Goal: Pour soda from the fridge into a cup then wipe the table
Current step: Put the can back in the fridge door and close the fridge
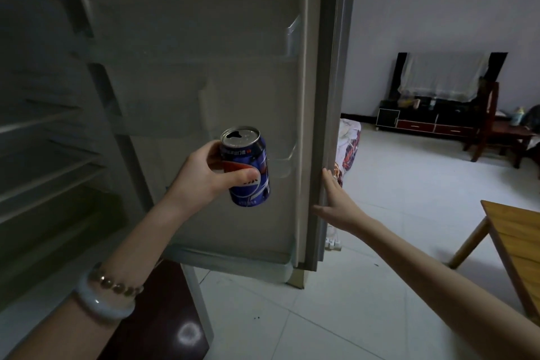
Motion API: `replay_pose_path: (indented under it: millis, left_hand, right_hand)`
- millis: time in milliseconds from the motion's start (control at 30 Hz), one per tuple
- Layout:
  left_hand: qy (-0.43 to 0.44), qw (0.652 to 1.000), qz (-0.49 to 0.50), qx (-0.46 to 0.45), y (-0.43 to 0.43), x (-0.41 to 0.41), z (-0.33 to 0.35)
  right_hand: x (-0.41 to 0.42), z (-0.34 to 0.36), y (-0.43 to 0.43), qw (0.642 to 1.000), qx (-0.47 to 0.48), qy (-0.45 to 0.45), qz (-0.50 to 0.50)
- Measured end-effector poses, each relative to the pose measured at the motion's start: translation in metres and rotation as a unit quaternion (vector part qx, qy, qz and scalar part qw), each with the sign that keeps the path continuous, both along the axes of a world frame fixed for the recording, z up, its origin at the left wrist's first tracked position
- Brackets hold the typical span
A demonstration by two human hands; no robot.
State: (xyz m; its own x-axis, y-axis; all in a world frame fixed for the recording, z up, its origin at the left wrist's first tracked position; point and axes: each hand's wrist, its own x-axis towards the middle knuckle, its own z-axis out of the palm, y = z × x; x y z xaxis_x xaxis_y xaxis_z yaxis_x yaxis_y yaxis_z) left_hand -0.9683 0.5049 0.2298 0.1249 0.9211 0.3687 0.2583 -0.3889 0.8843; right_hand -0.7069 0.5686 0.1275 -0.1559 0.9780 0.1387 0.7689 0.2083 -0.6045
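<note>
My left hand (204, 175) grips a blue soda can (249, 168) with a red and white logo, held upright in front of the open fridge door (204, 82). The can's top is opened. My right hand (336, 199) rests flat with fingers extended against the door's outer edge. The fridge interior (43, 140) with bare shelves lies to the left. A corner of a wooden table (520, 242) shows at the right edge. No cup is in view.
White tiled floor (380, 184) spreads to the right. A dark TV stand (423, 120) with a covered screen stands against the far wall, a dark wooden chair (491, 131) beside it. A patterned bundle (349, 149) lies behind the door. A power strip (333, 242) sits on the floor.
</note>
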Motion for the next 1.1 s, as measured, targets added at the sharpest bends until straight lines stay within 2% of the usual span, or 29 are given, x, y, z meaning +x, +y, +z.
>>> replay_pose_path:
  millis: [400, 767, 1100]
  left_hand:
    - [0.018, 0.999, 0.033, 0.039, 0.109, 0.01, 0.049]
    - [0.05, 0.997, 0.054, -0.011, 0.173, 0.031, 0.028]
    - [0.081, 0.993, 0.073, -0.045, 0.192, 0.035, 0.01]
  right_hand:
    - [0.007, 0.003, 0.07, 0.99, -0.03, 0.135, -0.023]
    - [0.025, -0.004, 0.102, 0.99, -0.031, 0.141, -0.002]
    - [0.034, -0.008, 0.112, 0.989, -0.03, 0.143, 0.008]
